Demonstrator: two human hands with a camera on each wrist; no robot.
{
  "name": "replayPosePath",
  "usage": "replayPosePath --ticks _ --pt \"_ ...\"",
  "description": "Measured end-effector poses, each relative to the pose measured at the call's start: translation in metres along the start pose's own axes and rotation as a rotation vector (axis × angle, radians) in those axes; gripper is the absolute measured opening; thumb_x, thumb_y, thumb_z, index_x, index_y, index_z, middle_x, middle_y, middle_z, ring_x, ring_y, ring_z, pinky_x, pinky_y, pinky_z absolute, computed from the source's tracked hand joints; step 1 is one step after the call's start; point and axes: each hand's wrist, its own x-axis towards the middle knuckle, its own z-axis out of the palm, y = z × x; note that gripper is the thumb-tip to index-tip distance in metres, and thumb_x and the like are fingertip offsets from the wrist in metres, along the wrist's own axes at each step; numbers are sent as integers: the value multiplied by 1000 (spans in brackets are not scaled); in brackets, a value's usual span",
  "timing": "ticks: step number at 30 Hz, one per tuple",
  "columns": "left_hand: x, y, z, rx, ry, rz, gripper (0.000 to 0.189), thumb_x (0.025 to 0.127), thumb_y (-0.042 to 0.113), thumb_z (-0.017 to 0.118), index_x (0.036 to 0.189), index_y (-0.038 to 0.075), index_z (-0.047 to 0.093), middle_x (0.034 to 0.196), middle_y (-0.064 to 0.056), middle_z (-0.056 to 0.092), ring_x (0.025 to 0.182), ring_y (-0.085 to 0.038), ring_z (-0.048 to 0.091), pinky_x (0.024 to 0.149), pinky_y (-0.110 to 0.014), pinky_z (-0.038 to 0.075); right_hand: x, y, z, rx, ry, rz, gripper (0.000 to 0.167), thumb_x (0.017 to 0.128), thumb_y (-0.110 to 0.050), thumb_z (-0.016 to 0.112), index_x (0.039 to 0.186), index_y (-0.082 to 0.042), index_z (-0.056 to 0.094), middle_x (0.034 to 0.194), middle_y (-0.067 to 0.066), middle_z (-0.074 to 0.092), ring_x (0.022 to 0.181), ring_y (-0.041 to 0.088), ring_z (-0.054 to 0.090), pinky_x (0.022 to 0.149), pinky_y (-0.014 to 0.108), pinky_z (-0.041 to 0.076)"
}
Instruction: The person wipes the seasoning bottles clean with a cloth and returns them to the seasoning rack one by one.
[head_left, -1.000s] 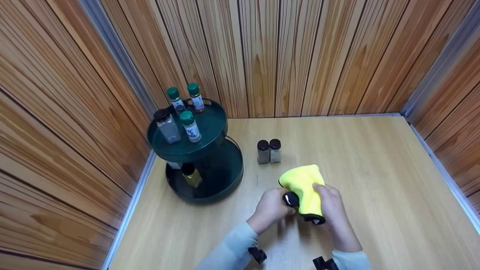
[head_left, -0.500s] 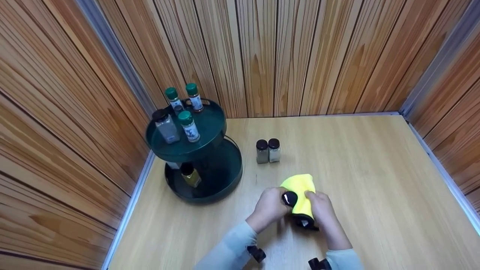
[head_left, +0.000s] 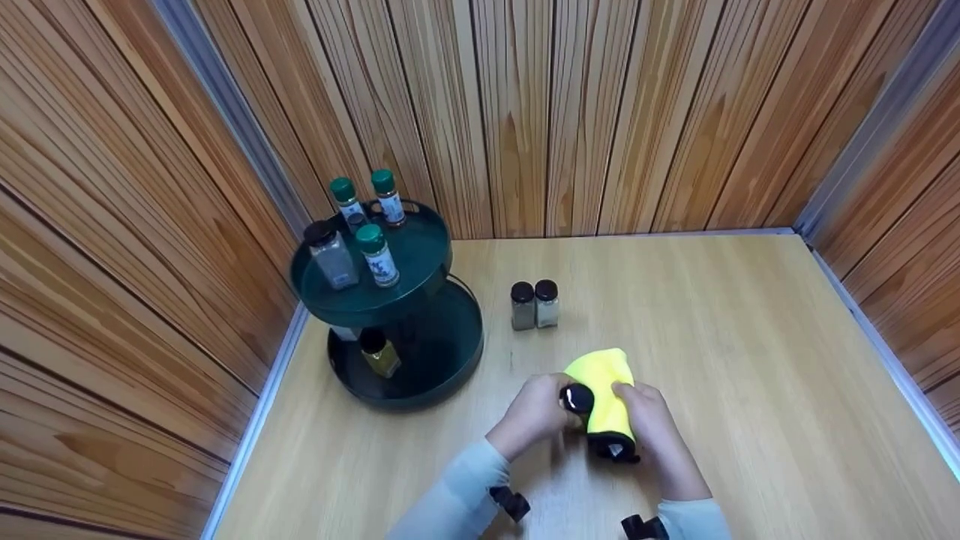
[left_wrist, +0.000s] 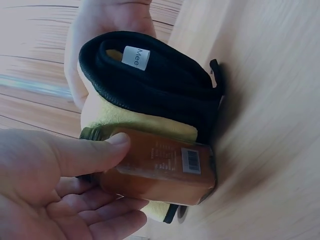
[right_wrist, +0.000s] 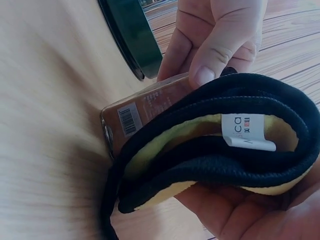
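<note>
My left hand grips a square spice jar filled with reddish-brown powder. The jar's black cap faces up in the head view, and a barcode label shows on its side in both wrist views. A folded yellow cloth with black edging lies against the jar. My right hand holds this cloth, thumb on top and fingers beneath. A white tag sticks out of the cloth's folds.
A dark green two-tier rack stands at left. Its upper tier carries green-capped bottles and a black-capped jar; a yellowish jar sits below. Two small dark-capped jars stand on the table. Wood-panel walls enclose it.
The right hand has moved left and slightly down with the cloth, so the cloth now lies closer around the jar. The left hand keeps its hold and has barely shifted.
</note>
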Motion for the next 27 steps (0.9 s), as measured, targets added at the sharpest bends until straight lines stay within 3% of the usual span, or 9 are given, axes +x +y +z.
replayPosePath --ticks 8,14,19,27 --pt "-4 -2 2 -29 -2 20 47 79 7 86 122 16 68 120 0 71 113 -11 63 103 -33 50 -3 1 -3 45 -8 -7 37 107 -24 45 123 6 59 83 6 67 74 18 64 69 30 53" --pt "-10 1 12 -3 86 -39 76 80 39 87 142 11 52 131 -2 56 120 -13 54 107 -34 47 -5 -3 -9 76 -8 15 40 107 -26 45 128 7 54 84 6 67 75 19 65 68 30 54" --pt "-10 0 22 31 180 -76 82 75 58 86 133 11 52 120 0 50 111 -14 50 99 -32 50 -7 -7 -13 57 -10 22 43 108 -27 43 132 7 52 86 7 67 75 19 66 67 31 55" --pt "-8 -1 25 -21 196 -141 72 70 58 89 113 13 54 106 3 49 98 -12 50 89 -32 51 -8 -7 -16 8 37 4 38 106 -27 47 121 7 56 81 7 67 70 20 66 63 31 55"
